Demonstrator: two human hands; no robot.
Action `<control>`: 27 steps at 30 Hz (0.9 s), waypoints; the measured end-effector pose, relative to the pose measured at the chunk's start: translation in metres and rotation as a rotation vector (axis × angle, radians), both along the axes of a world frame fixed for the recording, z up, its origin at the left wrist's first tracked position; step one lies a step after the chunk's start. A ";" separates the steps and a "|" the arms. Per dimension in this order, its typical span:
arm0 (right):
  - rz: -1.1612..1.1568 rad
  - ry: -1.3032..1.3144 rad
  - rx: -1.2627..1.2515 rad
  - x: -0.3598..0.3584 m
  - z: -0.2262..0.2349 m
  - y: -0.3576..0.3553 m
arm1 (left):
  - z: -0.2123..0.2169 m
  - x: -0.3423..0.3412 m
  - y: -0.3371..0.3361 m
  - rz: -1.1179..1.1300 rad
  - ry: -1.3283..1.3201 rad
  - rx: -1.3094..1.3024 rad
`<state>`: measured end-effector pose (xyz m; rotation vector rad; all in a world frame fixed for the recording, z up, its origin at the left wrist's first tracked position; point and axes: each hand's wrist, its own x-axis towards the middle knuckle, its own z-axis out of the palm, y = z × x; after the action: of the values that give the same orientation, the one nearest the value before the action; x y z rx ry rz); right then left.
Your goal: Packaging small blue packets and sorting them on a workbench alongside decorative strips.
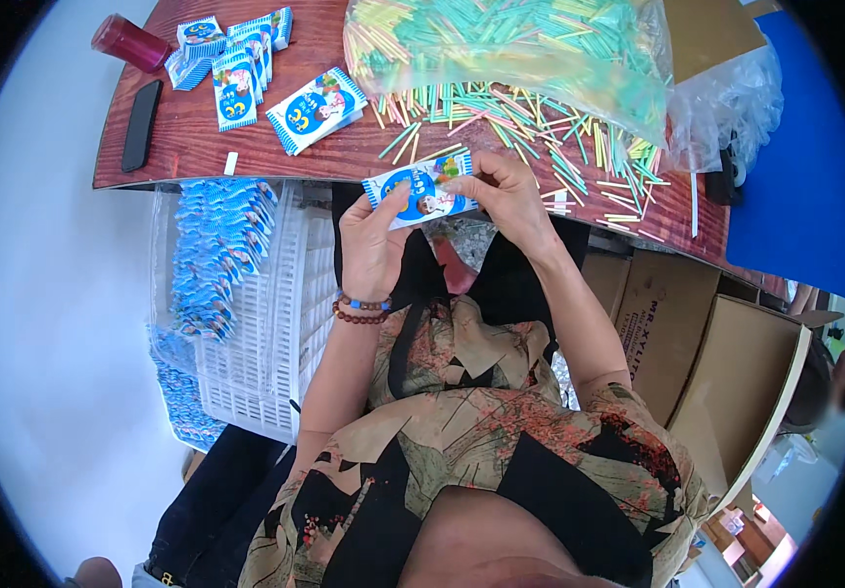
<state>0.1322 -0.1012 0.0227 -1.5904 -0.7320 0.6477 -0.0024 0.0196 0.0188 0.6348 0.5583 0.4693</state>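
A small blue and white packet (429, 204) with cartoon print is held level just in front of the table's near edge. My left hand (371, 240) is closed on its left end, thumb on top. The right end is pinched by my right hand (515, 206), thumb and fingers together. Beyond the packet, thin pastel sticks (579, 167) in yellow, green and pink lie scattered. They spread out beside a large clear bag (510, 44) full of the same sticks. A short stack of similar packets (316, 110) rests on the table, up and left of my left hand.
More packets (236, 88), a dark red cup (133, 43) and a black phone-like slab (142, 125) sit at the table's left. Below stands a white plastic basket (270, 323) beside many blue packets (215, 250). Open cardboard boxes (736, 382) are at my right. Crumpled clear plastic (736, 98) lies far right.
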 end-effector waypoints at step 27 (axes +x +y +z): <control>0.312 -0.273 0.113 0.006 0.018 -0.018 | -0.023 -0.013 -0.006 0.019 -0.034 -0.109</control>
<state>0.1384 -0.1191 0.0411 -1.4882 -1.2153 0.6057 -0.0154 0.0140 -0.0044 0.5168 0.5540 0.4631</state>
